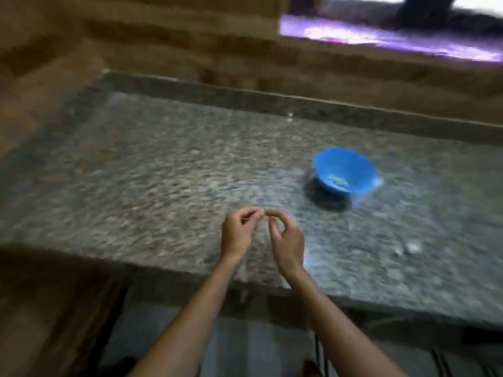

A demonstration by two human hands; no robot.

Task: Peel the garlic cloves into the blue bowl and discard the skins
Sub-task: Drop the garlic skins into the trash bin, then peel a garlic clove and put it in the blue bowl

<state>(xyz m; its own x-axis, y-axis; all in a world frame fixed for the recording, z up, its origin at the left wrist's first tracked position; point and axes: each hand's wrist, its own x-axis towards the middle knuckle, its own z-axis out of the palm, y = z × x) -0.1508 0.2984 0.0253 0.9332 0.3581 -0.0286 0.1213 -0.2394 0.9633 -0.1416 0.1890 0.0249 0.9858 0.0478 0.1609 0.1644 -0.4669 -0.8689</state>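
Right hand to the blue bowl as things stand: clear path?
Probably yes. The blue bowl sits on the counter ahead and right of the right hand, with only bare counter between them. Blur hides whether that hand holds anything.

Dim warm indoor light, heavy motion blur over everything, blocky smear on the brown wall [163, 36], blown-out purple-white glare strip [381, 36] top right, dark shadow pooled under the blue bowl [344, 170], faint sheen on the granite counter [163, 172], straight lines bowed at frame edges
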